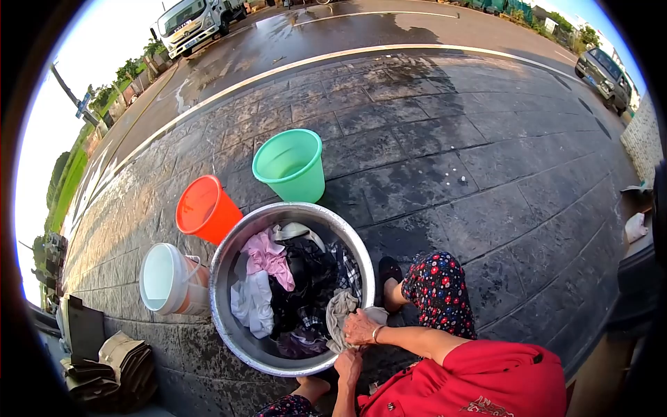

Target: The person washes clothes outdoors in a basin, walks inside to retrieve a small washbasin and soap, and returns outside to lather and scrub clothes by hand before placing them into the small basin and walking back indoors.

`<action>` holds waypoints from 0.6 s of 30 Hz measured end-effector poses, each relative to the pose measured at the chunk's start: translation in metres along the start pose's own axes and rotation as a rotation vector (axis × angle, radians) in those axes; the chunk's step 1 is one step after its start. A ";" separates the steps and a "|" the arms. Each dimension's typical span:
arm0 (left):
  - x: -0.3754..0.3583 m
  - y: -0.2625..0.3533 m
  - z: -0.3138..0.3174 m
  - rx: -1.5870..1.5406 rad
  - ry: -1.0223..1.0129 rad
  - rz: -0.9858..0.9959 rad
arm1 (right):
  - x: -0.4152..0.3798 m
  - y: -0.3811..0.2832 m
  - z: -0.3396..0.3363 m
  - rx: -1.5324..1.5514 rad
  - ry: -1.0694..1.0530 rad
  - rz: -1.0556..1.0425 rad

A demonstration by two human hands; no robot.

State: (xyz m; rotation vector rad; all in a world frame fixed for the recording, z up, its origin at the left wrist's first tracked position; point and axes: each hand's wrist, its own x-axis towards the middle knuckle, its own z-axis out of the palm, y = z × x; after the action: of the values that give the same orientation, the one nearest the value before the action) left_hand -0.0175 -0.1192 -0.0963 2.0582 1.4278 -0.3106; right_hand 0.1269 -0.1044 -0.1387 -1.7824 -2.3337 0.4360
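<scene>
A large metal basin (pixel 221 306) full of laundry stands on the paving in front of me. My right hand (pixel 361 328), with a bracelet at its wrist, is closed on a grey-beige cloth (pixel 339 313) at the basin's near right rim. Close below it, my left hand (pixel 349 364) is closed at the lower edge of the same cloth; its fingertips are partly hidden. Inside the basin lie a pink garment (pixel 267 257), a white garment (pixel 253 304), a black garment (pixel 299 278) and a dark purplish piece (pixel 301 343).
Around the basin's far and left sides stand a green bucket (pixel 288 167), an orange bucket (pixel 207 210) and a white bucket (pixel 170 279). Folded cardboard (pixel 118 368) is at lower left. A truck (pixel 191 26) and a car (pixel 606 75) stand farther off.
</scene>
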 end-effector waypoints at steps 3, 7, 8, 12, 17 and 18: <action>0.015 -0.007 0.014 -0.155 -0.086 -0.120 | 0.002 0.001 0.002 0.000 -0.020 -0.045; 0.007 0.004 0.007 -0.148 0.003 -0.095 | 0.016 0.004 -0.009 0.009 -0.195 -0.041; 0.006 0.002 0.014 -0.144 0.086 -0.041 | 0.021 0.005 -0.013 0.026 -0.255 -0.003; -0.014 0.013 0.016 -0.104 0.166 0.037 | 0.035 0.019 -0.004 0.129 -0.359 -0.003; -0.018 0.004 0.023 -0.060 0.174 0.122 | 0.067 0.032 0.003 0.492 0.015 0.232; -0.014 0.001 0.027 -0.061 0.127 0.128 | 0.076 0.028 -0.005 0.491 0.009 0.220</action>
State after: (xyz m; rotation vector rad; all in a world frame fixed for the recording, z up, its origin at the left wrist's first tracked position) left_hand -0.0181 -0.1467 -0.1103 2.1401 1.3533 -0.0835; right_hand 0.1333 -0.0237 -0.1463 -1.7773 -1.8128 0.9360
